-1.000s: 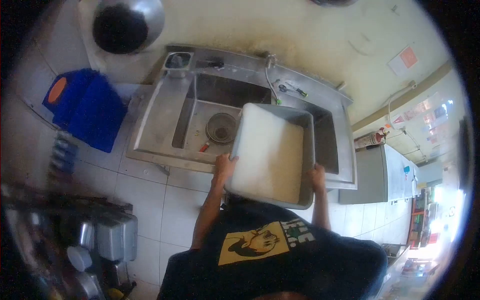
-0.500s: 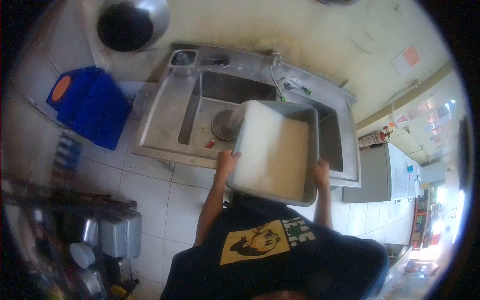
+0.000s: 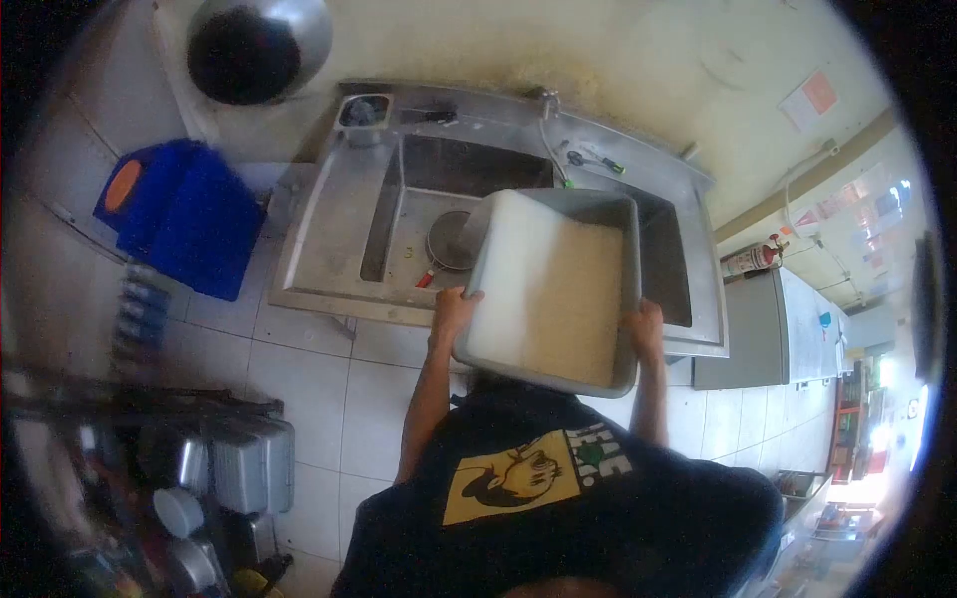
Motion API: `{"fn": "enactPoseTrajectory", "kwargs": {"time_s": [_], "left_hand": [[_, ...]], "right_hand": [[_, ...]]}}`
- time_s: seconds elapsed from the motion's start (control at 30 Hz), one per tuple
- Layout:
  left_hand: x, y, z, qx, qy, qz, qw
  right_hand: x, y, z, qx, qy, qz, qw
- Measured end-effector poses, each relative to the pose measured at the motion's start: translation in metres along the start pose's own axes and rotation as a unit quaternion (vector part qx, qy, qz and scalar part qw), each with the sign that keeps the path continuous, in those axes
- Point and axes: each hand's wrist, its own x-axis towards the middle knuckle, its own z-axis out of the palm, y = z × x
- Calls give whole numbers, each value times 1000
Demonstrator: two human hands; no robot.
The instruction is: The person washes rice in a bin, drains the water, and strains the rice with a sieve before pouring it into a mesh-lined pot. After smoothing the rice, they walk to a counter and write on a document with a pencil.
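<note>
Both of my hands grip a large grey tub [image 3: 632, 254], tilted toward the left over the sink. My left hand [image 3: 454, 309] is closed on its left rim near the front corner, and my right hand [image 3: 644, 327] on its right side. Cloudy white liquid [image 3: 513, 284] lies along the tub's lower left side, with pale grains that look like rice [image 3: 583, 304] to the right. Liquid streams over the far left corner into the left sink basin [image 3: 414, 209]. In that basin lies a round strainer or pan [image 3: 449, 239] with a red-marked handle, partly behind the stream.
A right basin [image 3: 666, 269] opens beside the tub. On the back ledge are a small metal container [image 3: 365, 112], a tap [image 3: 548, 103] and scissors-like tools [image 3: 593, 159]. A blue bin [image 3: 189, 219] stands left; metal trays [image 3: 254, 463] sit on a rack at lower left.
The view has shifted slightly. The tub stays tilted in both hands, and liquid keeps running from its far left corner. The white liquid covers slightly less of the grains.
</note>
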Motion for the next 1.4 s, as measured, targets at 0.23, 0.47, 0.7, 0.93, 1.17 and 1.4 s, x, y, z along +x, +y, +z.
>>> {"fn": "enactPoseTrajectory", "kwargs": {"time_s": [0.23,0.47,0.7,0.93,1.17,1.4], "left_hand": [[-19,29,-21,-33,12,43,998],[-5,19,-19,-54,-12,24,998],[13,-4,-6,12,17,65,998],[11,-11,-1,-37,57,76,995],[12,-13,-5,-53,9,38,998],[8,-9,-9,-32,19,29,999]], "right_hand": [[1,-13,0,7,1,40,999],[-1,-30,-4,20,5,40,999],[10,-31,-1,11,-11,45,999],[10,-41,-2,-45,-7,42,998],[12,-42,-3,-74,-7,30,997],[17,-38,-2,-60,-20,31,998]]}}
